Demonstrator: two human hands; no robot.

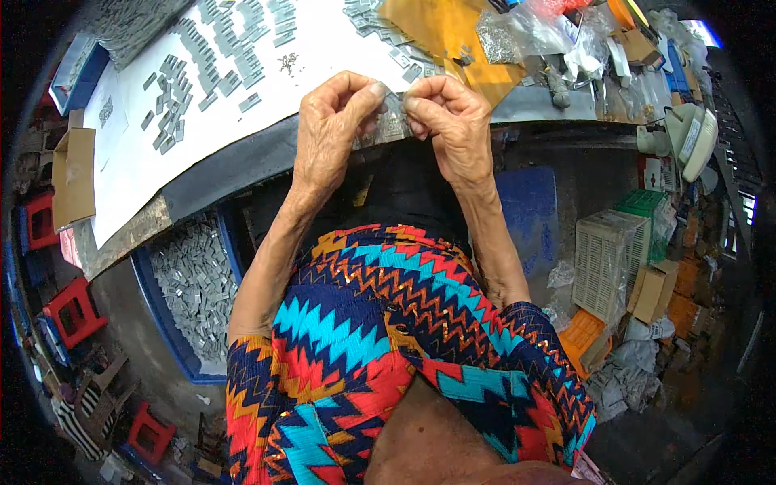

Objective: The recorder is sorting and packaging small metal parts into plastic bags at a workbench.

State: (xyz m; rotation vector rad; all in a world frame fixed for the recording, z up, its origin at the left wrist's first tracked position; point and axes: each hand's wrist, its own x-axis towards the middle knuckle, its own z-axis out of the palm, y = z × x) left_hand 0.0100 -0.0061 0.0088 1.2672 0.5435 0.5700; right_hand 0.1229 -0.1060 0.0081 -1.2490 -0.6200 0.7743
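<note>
Both hands are raised at the table's front edge, close together. Thumb and fingers of my left hand (330, 121) pinch one side of what looks like a small clear plastic bag (394, 121). On its other side, my right hand (459, 129) is pinched in the same way. The bag hangs between the fingertips; its contents are too unclear to name. Beyond the hands, rows of small grey metal pieces (232, 83) lie on a white sheet (234, 121). A little heap of tiny dark parts (288, 61) sits on the sheet near my left hand.
Yellow-brown paper (453, 32) and a clear bag of small metal parts (499, 40) lie beyond my right hand. A blue bin (190, 291) full of grey pieces stands low at left. Red stools (74, 314), a cardboard box (74, 174) and crates (608, 263) stand around.
</note>
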